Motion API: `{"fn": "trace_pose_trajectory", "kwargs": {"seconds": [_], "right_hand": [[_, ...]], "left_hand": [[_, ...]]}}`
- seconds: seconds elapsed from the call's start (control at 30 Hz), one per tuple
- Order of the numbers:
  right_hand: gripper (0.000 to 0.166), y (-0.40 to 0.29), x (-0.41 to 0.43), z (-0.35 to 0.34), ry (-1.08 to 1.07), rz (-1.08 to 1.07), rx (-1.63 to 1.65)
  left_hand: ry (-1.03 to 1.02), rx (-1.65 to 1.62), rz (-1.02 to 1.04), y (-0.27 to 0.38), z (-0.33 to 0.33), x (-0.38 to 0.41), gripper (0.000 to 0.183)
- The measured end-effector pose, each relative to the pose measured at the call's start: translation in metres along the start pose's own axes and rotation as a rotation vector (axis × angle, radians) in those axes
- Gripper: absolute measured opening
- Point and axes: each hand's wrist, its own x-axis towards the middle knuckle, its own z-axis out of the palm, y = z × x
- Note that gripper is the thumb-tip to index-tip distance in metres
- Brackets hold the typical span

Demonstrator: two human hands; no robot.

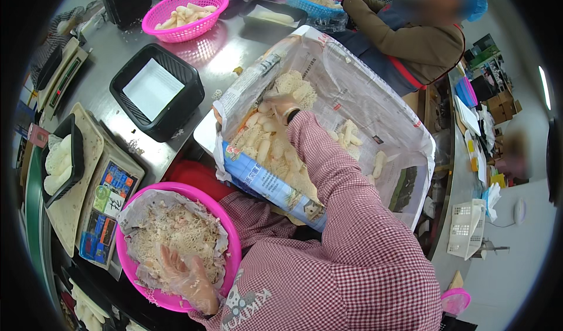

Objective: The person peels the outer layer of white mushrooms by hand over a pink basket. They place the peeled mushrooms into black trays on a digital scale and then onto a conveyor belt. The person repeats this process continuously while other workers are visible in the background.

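Note:
My left hand (191,278), in a clear plastic glove, is over a pink basin (235,238) lined with paper. Its fingers are spread above pale, lacy net scraps (176,225), with nothing held. My right hand (281,105), also gloved, reaches into a large box (374,84) lined with printed paper sheets. Its fingertips are at the pale stalks of what look like bamboo mushrooms (264,144); whether they grip one is unclear. A lacy net clump (299,89) lies just beyond this hand, and several loose stalks (349,135) lie to its right.
A black tray stack (189,91) with a white sheet stands on the metal table (211,73). On a scale (105,190) at left rests a filled black tray (66,163). A pink basket (189,20) holds stalks. Across the box, a co-worker (387,36) handles pieces over a blue basket (308,5).

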Motion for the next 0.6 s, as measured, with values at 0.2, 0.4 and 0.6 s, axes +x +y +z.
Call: {"fn": "trace_pose_trajectory", "kwargs": {"seconds": [0.2, 0.4, 0.6], "right_hand": [[0.031, -0.017, -0.017, 0.011, -0.157, -0.079, -0.052], [0.033, -0.035, -0.035, -0.001, 0.028, 0.335, 0.462], [0.034, -0.023, -0.023, -0.004, 0.017, 0.265, 0.419]], "left_hand": [[0.052, 0.009, -0.012, -0.003, 0.001, -0.003, 0.07], [0.015, 0.002, 0.021, -0.002, -0.001, -0.004, 0.068], [-0.001, 0.115, 0.049, 0.002, -0.001, -0.003, 0.066]]}}
